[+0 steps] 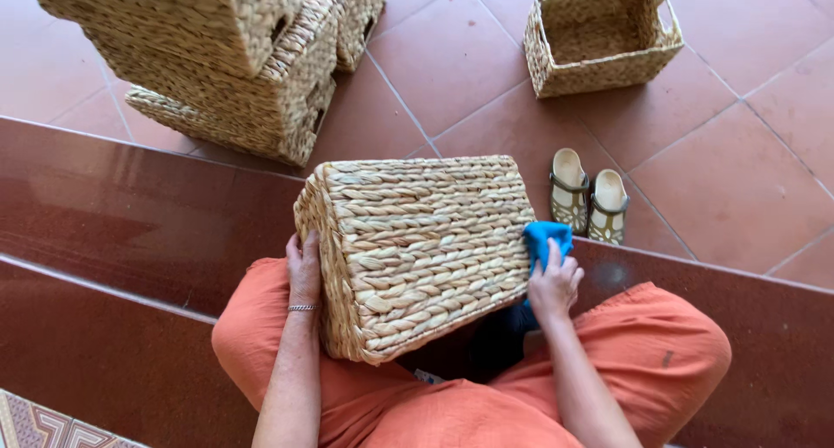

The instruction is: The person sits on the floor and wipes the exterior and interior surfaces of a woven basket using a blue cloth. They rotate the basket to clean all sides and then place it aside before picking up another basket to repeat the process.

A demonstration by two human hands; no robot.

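Note:
A woven straw basket (417, 248) lies upside down on my lap, its bottom facing up. My left hand (304, 270) presses flat against its left side, a thin bracelet on the wrist. My right hand (553, 283) is at the basket's right edge, fingers closed on a blue cloth (546, 238) that touches the weave. I sit cross-legged in orange trousers (669, 344) on a dark red step.
A stack of similar woven baskets (217, 57) stands at the top left on the terracotta tile floor. Another open basket (599, 35) sits upright at the top right. A pair of sandals (588, 200) lies just beyond the step's edge.

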